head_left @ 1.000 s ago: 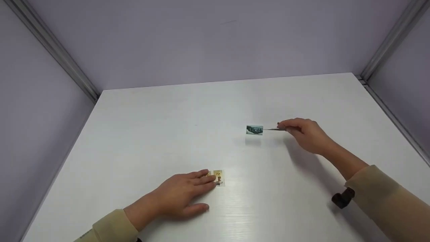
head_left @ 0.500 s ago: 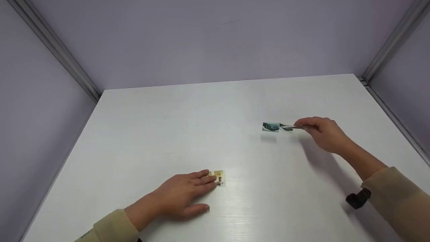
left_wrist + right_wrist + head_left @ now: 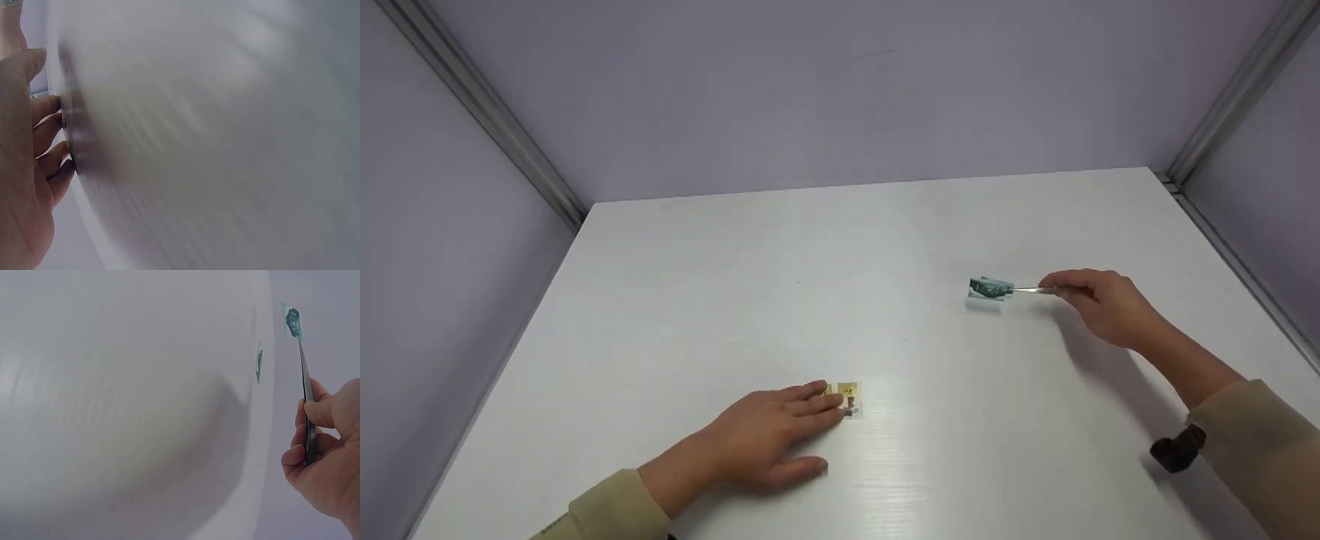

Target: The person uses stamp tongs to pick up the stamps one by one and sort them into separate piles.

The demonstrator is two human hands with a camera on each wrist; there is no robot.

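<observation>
1. My right hand (image 3: 1102, 304) pinches a pair of slim metal tweezers (image 3: 1029, 289) between thumb and curled fingers. Their tips clamp a small teal stamp (image 3: 988, 288), held just above the tabletop (image 3: 735, 285) toward its far right part, well short of the right edge.
2. In the right wrist view the teal stamp (image 3: 292, 320) hangs at the very tip of the tweezers (image 3: 306, 402), gripped by one margin; its reflection shows on the tabletop below.
3. Handling, as I judge it: the stamp is featherlight, thin, limp and easily creased or torn. It is best taken by a margin, with gentle pressure, not with bare fingers.
4. Orientation: the stamp's long axis runs roughly left to right, in line with the tweezers, its free end pointing toward the left edge.
5. My left hand (image 3: 765, 439) lies flat near the front edge, fingers straight. Its fingertips rest on a yellow stamp (image 3: 847, 397) lying on the tabletop.
</observation>
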